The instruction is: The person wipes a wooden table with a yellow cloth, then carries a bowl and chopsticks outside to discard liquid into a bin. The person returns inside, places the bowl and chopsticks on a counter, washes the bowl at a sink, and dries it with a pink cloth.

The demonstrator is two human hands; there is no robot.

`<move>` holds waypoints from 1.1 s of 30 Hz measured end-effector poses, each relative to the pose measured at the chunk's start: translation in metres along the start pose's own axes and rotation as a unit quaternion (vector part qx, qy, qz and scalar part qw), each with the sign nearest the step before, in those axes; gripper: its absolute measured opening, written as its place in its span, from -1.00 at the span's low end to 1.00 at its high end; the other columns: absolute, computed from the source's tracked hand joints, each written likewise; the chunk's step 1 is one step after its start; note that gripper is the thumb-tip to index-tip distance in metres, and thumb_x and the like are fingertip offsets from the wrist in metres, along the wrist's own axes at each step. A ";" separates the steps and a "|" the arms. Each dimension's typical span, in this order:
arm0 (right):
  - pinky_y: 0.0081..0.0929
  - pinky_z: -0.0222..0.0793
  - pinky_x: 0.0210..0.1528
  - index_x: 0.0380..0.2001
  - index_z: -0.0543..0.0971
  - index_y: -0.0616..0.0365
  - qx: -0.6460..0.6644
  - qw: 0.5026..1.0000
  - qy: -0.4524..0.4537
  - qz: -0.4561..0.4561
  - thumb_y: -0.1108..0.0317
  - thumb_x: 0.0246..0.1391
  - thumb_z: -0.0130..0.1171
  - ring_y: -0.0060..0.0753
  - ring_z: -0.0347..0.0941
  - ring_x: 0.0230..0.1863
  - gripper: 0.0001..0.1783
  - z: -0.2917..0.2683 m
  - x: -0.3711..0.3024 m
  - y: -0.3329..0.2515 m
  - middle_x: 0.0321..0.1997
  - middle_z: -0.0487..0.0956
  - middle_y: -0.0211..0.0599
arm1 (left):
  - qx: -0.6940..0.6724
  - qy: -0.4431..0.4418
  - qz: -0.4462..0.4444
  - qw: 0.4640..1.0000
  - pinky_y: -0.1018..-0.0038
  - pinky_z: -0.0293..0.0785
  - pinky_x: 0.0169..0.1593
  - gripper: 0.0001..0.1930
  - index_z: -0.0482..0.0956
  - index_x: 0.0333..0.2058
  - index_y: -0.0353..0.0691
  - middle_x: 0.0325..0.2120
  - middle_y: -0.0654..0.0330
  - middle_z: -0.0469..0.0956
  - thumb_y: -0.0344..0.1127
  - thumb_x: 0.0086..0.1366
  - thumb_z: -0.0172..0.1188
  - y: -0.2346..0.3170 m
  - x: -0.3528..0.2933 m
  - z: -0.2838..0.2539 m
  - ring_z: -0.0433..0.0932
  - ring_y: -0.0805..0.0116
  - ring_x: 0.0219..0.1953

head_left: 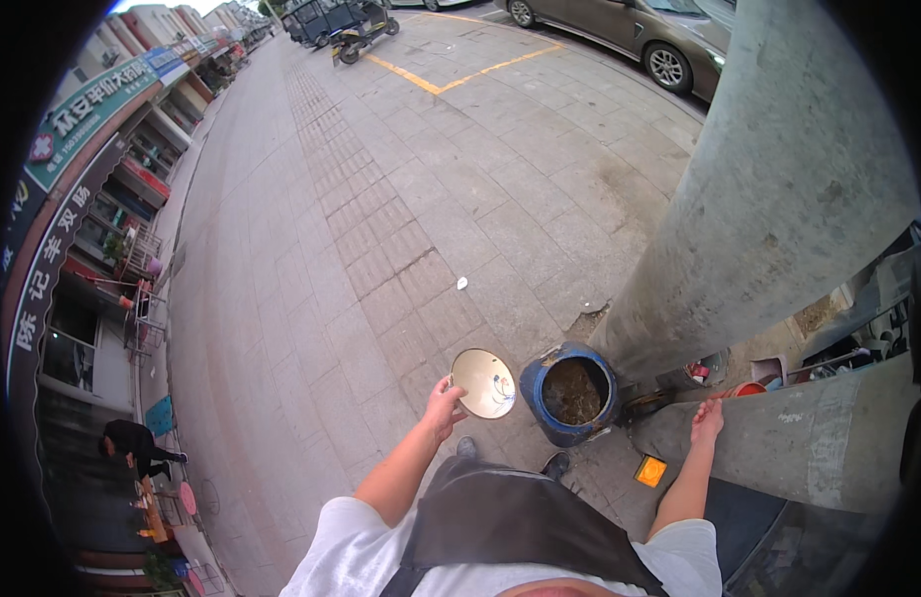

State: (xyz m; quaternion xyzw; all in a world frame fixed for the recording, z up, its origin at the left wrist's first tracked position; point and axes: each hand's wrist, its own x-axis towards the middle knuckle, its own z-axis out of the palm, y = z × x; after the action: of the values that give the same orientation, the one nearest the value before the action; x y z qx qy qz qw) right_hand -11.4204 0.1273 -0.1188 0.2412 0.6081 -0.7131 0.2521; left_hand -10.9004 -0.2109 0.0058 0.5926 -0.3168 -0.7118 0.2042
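Observation:
My left hand (444, 408) grips the rim of a cream bowl (480, 378) with small blue and orange marks on its inside. The bowl is tilted so that its inside faces up toward me, and I see no contents in it. Just right of the bowl, apart from it, stands a blue drum (529, 390) with murky brown stuff inside. Farther right, beside a leaning concrete pillar, my right hand (708, 422) is raised with its fingers curled closed; whatever they may hold is too small to tell.
A thick concrete pole (769, 219) rises behind the drum, and another concrete pillar (828, 433) lies to the right. An orange-yellow box (650, 471) is on the ground near my feet. Shops line the left, where a person in black (137, 445) bends over. Parked vehicles stand far ahead.

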 end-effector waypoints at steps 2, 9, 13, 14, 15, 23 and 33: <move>-0.72 0.21 -0.63 -0.31 0.50 -0.02 -0.033 0.999 0.024 0.003 -0.03 0.34 -0.04 -0.73 0.30 -0.62 -0.65 0.015 -0.012 0.027 -0.54 0.47 -0.57 | -0.103 0.004 0.013 0.995 0.07 0.44 0.06 -0.36 0.25 0.22 0.00 0.04 0.16 0.45 -0.31 0.13 0.16 -0.004 -0.013 -0.047 0.46 0.19 0.07; -0.56 0.22 -0.75 -0.58 0.50 0.14 -0.474 0.856 -0.205 0.033 0.47 0.07 -0.01 -0.57 0.37 -0.73 -0.82 0.167 -0.147 0.227 -0.65 0.50 -0.37 | -0.406 0.000 0.146 0.902 -0.02 0.39 0.19 -0.32 0.26 0.25 -0.19 0.19 0.04 0.39 -0.27 0.08 0.02 -0.021 -0.035 -0.220 0.42 -0.01 0.18; -0.55 0.26 -0.71 -0.48 0.54 0.12 -0.624 0.706 -0.333 -0.038 0.45 0.09 0.05 -0.58 0.39 -0.73 -0.89 0.294 -0.243 0.310 -0.63 0.55 -0.37 | -0.485 0.050 0.179 0.855 -0.04 0.36 0.24 -0.29 0.21 0.28 -0.17 0.21 0.03 0.36 -0.31 0.07 0.01 -0.021 -0.034 -0.330 0.38 -0.03 0.22; -0.54 0.27 -0.70 -0.37 0.56 0.15 -0.615 0.708 -0.348 -0.011 0.44 0.09 0.07 -0.58 0.40 -0.73 -0.91 0.326 -0.264 0.323 -0.63 0.56 -0.36 | -0.500 0.071 0.174 0.845 -0.05 0.36 0.24 -0.30 0.22 0.28 -0.17 0.21 0.03 0.36 -0.33 0.07 0.00 -0.021 -0.037 -0.358 0.37 -0.03 0.23; -0.53 0.27 -0.70 -0.31 0.55 0.17 -0.618 0.689 -0.377 -0.037 0.44 0.09 0.08 -0.58 0.40 -0.72 -0.89 0.357 -0.281 0.334 -0.63 0.56 -0.35 | -0.515 0.091 0.173 0.835 -0.05 0.36 0.25 -0.30 0.22 0.28 -0.17 0.20 0.03 0.36 -0.35 0.07 0.00 -0.019 -0.036 -0.386 0.36 -0.03 0.24; -0.46 0.31 -0.66 -0.45 0.58 0.18 -0.658 0.636 -0.383 -0.125 0.38 0.06 0.11 -0.48 0.42 -0.69 -0.87 0.517 -0.341 0.449 -0.64 0.56 -0.33 | -0.580 0.194 0.251 0.750 -0.05 0.33 0.25 -0.29 0.16 0.32 -0.11 0.22 0.03 0.32 -0.29 0.12 0.01 0.006 -0.026 -0.564 0.34 -0.03 0.25; -0.21 0.53 -0.15 -0.36 0.70 0.22 -0.818 0.437 -0.338 -0.161 0.36 -0.07 0.23 -0.11 0.66 -0.24 -0.79 0.755 -0.375 0.685 -0.34 0.68 0.00 | -0.609 0.346 0.323 0.637 0.01 0.47 0.09 -0.31 0.22 0.29 0.00 0.18 0.09 0.37 -0.18 0.13 0.08 0.086 0.029 -0.768 0.42 0.00 0.17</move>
State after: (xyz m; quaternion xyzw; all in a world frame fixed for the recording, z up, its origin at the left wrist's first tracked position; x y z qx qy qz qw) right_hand -10.7177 -0.6860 -0.2772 -0.4397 0.8026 0.0636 0.3980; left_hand -10.1669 -0.4526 -0.0294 0.3966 0.1108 -0.3755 0.8303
